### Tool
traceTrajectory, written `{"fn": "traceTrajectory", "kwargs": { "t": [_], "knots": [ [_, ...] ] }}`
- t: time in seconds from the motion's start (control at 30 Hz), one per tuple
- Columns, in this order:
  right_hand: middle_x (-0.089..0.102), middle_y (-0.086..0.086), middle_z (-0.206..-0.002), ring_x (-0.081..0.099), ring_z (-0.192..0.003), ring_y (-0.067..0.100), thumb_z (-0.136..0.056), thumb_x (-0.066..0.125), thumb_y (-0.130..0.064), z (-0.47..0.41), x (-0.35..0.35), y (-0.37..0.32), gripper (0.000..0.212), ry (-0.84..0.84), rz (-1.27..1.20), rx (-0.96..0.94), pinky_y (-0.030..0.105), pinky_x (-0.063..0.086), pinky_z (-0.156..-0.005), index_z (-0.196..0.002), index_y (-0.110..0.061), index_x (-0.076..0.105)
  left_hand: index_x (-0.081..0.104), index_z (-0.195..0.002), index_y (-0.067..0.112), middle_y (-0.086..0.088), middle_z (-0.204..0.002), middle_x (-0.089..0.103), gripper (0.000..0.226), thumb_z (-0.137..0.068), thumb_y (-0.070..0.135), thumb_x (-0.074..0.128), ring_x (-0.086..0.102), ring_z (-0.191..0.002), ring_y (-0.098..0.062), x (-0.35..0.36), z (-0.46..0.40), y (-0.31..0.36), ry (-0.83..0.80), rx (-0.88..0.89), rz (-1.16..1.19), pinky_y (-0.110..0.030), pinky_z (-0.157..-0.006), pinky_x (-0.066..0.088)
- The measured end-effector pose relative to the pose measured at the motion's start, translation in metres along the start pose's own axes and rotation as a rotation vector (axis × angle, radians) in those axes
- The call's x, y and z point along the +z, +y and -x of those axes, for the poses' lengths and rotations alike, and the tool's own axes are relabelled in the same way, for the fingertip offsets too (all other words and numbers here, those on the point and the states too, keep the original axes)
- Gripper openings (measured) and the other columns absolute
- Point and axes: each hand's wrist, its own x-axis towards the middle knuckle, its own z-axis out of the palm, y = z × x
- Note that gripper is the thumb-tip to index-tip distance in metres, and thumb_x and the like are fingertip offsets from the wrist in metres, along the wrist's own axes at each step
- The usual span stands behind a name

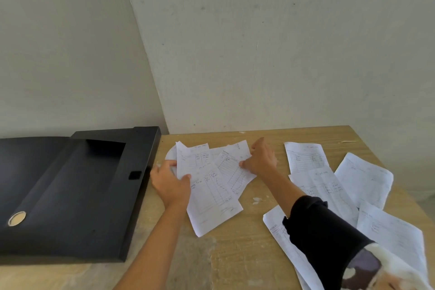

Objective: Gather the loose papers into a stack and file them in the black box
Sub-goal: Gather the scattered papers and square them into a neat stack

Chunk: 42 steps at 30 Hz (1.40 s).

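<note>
Several white handwritten forms overlap in a loose bunch (211, 181) at the middle of the wooden table (235, 254). My left hand (170, 183) grips the bunch's left edge, thumb on top. My right hand (261, 160) pinches its right edge. More loose sheets (362, 179) lie scattered to the right, some under my right forearm in a black sleeve. The black box (77, 195) lies flat on the left, its lid open toward the left.
Two pale walls meet in a corner behind the table. The table's right edge runs diagonally past the scattered sheets. A bare strip of tabletop lies between the bunch and the near edge.
</note>
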Motion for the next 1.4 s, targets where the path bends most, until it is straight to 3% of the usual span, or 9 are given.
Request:
{"fn": "traceTrajectory", "kwargs": {
  "t": [0.1, 0.27, 0.37, 0.47, 0.67, 0.8, 0.97, 1.1, 1.4],
  "knots": [
    [0.062, 0.009, -0.107, 0.056, -0.097, 0.024, -0.075, 0.072, -0.009, -0.003, -0.001, 0.002, 0.042, -0.036, 0.050, 0.006, 0.031, 0.046, -0.073, -0.112, -0.004, 0.052, 0.052, -0.100, 0.011, -0.014, -0.106, 0.061, 0.041, -0.068, -0.006, 0.073, 0.058, -0.093, -0.024, -0.002, 0.001, 0.003, 0.007, 0.033, 0.077, -0.022, -0.059, 0.046],
    [0.053, 0.009, -0.119, 0.043, -0.117, 0.031, -0.083, 0.061, -0.026, 0.001, 0.003, 0.009, 0.037, 0.011, 0.178, -0.101, 0.041, 0.036, -0.098, -0.117, -0.013, 0.055, 0.047, -0.099, 0.018, -0.003, -0.103, 0.056, 0.048, -0.066, -0.009, 0.070, 0.056, -0.093, -0.021, -0.007, -0.003, 0.004, -0.011, 0.172, 0.068, -0.022, -0.056, 0.043],
    [0.059, 0.007, -0.103, 0.054, -0.088, 0.025, -0.088, 0.056, -0.022, 0.005, -0.002, 0.009, 0.035, 0.128, 0.023, -0.138, 0.035, 0.048, -0.069, -0.120, -0.012, 0.050, 0.044, -0.116, 0.020, -0.003, -0.117, 0.045, 0.065, -0.064, -0.011, 0.070, 0.050, -0.086, -0.008, -0.013, -0.006, 0.007, -0.018, 0.242, 0.120, -0.018, -0.060, 0.044],
    [0.056, 0.001, -0.083, 0.053, -0.067, 0.020, -0.089, 0.056, -0.021, 0.002, -0.009, 0.009, 0.030, 0.246, 0.033, -0.157, 0.024, 0.037, -0.047, -0.117, -0.014, 0.052, 0.035, -0.127, 0.020, 0.001, -0.127, 0.037, 0.077, -0.067, -0.006, 0.075, 0.053, -0.090, -0.010, -0.021, -0.009, 0.016, -0.022, 0.195, 0.278, -0.013, -0.064, 0.045],
    [0.067, 0.007, -0.085, 0.049, -0.063, 0.020, -0.085, 0.063, -0.024, 0.003, -0.027, 0.002, 0.024, 0.466, -0.080, -0.126, 0.027, 0.036, -0.054, -0.106, -0.012, 0.063, 0.062, -0.079, 0.011, 0.002, -0.077, 0.066, 0.007, -0.081, 0.018, 0.065, 0.063, -0.070, -0.012, -0.040, -0.022, 0.035, -0.107, 0.375, 0.158, -0.013, -0.052, 0.039],
    [0.060, -0.004, -0.085, 0.052, -0.063, 0.004, -0.080, 0.069, -0.027, 0.009, -0.038, -0.017, 0.029, 0.379, -0.335, -0.284, 0.018, 0.040, -0.050, -0.105, -0.015, 0.060, 0.056, -0.072, -0.003, -0.022, -0.069, 0.063, 0.031, -0.085, 0.024, 0.060, 0.048, -0.056, -0.019, -0.045, -0.024, 0.046, -0.144, 0.470, 0.166, -0.025, -0.050, 0.033],
    [0.072, -0.001, -0.088, 0.067, -0.082, 0.017, -0.082, 0.067, -0.033, 0.023, -0.052, -0.044, 0.013, 0.121, -0.695, -0.357, 0.032, 0.057, -0.066, -0.090, -0.023, 0.067, 0.057, -0.086, 0.001, -0.017, -0.084, 0.067, 0.045, -0.083, 0.046, 0.057, 0.064, -0.074, -0.032, -0.045, -0.019, 0.055, -0.279, 0.540, 0.226, -0.047, -0.060, 0.053],
    [0.072, 0.002, -0.079, 0.069, -0.069, 0.011, -0.086, 0.060, -0.037, 0.033, -0.054, -0.053, 0.023, -0.104, -0.845, -0.370, 0.021, 0.054, -0.057, -0.085, -0.016, 0.069, 0.056, -0.106, 0.017, -0.001, -0.106, 0.063, 0.039, -0.080, 0.047, 0.057, 0.062, -0.096, -0.015, -0.036, -0.012, 0.055, -0.302, 0.498, 0.277, -0.034, -0.075, 0.056],
    [0.071, 0.005, -0.098, 0.067, -0.092, 0.019, -0.095, 0.024, -0.055, 0.043, -0.042, -0.029, 0.055, -0.294, -0.978, -0.214, 0.031, 0.051, -0.074, -0.103, -0.018, 0.064, 0.044, -0.102, 0.020, 0.019, -0.091, 0.054, 0.029, -0.084, 0.033, 0.062, 0.057, -0.080, 0.002, -0.021, -0.003, 0.048, -0.262, 0.387, 0.289, -0.012, -0.054, 0.044]
  ]
}}
